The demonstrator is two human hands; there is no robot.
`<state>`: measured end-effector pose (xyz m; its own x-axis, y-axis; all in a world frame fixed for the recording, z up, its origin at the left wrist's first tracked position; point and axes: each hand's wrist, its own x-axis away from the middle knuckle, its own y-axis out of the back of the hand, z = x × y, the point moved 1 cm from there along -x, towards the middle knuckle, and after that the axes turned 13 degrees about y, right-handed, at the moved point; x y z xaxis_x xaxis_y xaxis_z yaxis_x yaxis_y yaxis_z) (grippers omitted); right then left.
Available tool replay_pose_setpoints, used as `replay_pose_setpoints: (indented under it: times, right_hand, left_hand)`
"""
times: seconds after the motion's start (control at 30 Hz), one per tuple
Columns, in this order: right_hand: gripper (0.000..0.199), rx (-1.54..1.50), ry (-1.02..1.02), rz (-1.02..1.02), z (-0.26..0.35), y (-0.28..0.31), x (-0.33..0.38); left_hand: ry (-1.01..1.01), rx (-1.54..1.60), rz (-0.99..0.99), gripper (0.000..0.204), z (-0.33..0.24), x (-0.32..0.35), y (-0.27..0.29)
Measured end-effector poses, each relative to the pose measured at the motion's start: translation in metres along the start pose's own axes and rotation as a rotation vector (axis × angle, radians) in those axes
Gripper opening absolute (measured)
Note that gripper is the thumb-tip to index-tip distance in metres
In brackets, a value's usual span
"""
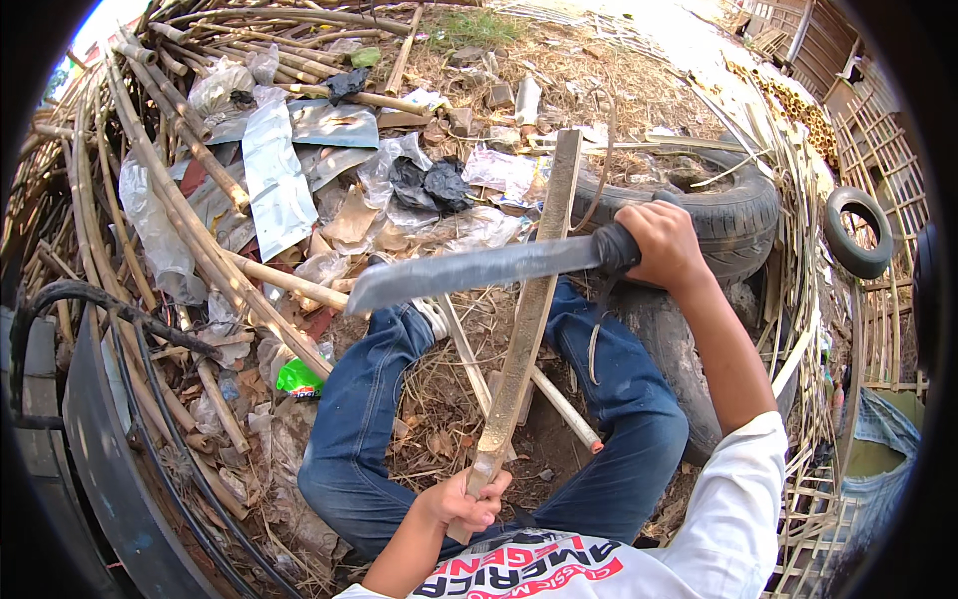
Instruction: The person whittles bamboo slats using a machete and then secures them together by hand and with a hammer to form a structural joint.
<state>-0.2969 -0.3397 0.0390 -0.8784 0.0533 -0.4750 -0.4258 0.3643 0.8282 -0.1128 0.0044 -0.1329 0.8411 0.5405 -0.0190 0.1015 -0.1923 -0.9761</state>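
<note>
My right hand is closed around the dark wrapped handle of a machete. Its broad grey blade points left and crosses in front of a long flat strip of split bamboo or wood. Whether blade and strip touch, I cannot tell. My left hand grips the near end of that strip close to my body, and the strip slants up and away between my knees. Below it on the ground lie a thinner pale strip and a pale round stick.
Bamboo poles are heaped at the left, with plastic and sheet scraps among them. An old tyre lies just beyond my right hand. A dark curved metal frame stands at the lower left. Bamboo lattice edges the right.
</note>
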Motion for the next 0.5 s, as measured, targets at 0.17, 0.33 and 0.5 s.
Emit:
replay_pose_setpoints:
  times: [0.17,0.33,0.5]
  right_hand:
    - [0.024,0.259,-0.601,0.086,-0.052,0.020,0.001]
    - [0.030,0.128,-0.701,0.002,0.002,0.003,0.012]
    - [0.026,-0.187,-0.938,-0.121,0.033,-0.016,0.032]
  left_hand:
    - [-0.016,0.022,-0.075,0.037,-0.001,-0.003,0.002]
    - [-0.046,0.031,-0.055,0.037,-0.009,-0.004,0.003]
    - [-0.024,0.006,-0.023,0.039,-0.006,0.011,0.008]
